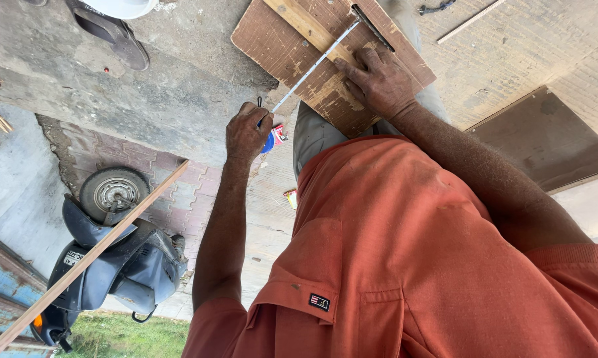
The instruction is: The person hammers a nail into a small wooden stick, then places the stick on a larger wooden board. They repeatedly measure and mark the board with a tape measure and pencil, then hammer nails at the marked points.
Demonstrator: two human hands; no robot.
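While you lean far over the work, your left hand (248,132) is closed around the blue and red case of a tape measure (270,140), with the pale steel tape (315,64) drawn out taut and slanting across a worn brown board (279,46). Holding the case off the board's near edge keeps the tape straight and lets it lie flat along the face.

Your right hand (380,81) lies palm down on the board with its fingers spread, gripping nothing that I can see. It presses beside the far stretch of the tape, which steadies the board. The fingertips sit next to a dark straight bar (373,28) at the tape's far end; I cannot tell what kind of tool that is.

A lighter wooden strip (305,23) lies on the board alongside the tape. The board rests low over the concrete floor (199,79), just past your grey-trousered knee (312,132), so it is within easy reach of both arms.

Around you are a sandal (113,33) on the concrete, a darker panel (544,139) lying flat off to your right, a long wooden batten (87,258) and a parked grey scooter (123,262) behind you on the paving.
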